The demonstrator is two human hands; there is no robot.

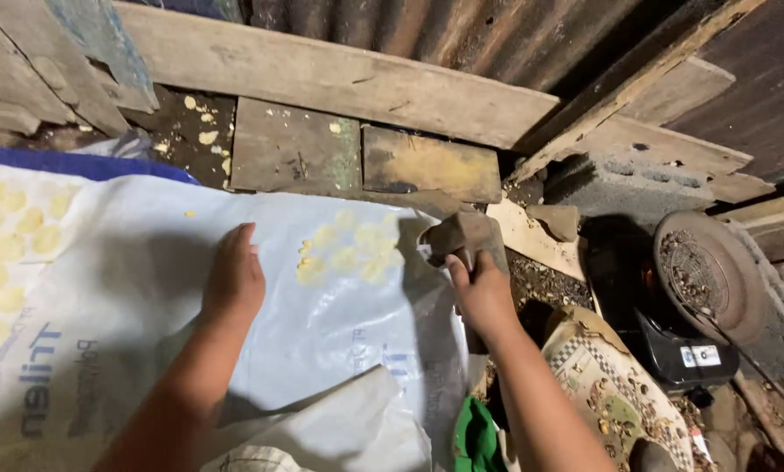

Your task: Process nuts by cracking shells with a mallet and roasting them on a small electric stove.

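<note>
My left hand (233, 275) lies flat, fingers together, on a white woven plastic sack (130, 288) spread over the ground. Just right of it a small heap of pale yellow pieces (352, 249) sits on the sack, and a few kernels lie beside my fingertips. My right hand (481, 293) is closed around a brown stone-like lump (462, 234) at the sack's right edge, holding it just above the sack.
Weathered wooden planks (322, 74) and flat boards (294, 144) line the back, with corrugated metal above. A round rusty grate (704, 273) sits on a black device at right. A patterned cloth (614, 398) and a green item (477, 437) lie near my right forearm.
</note>
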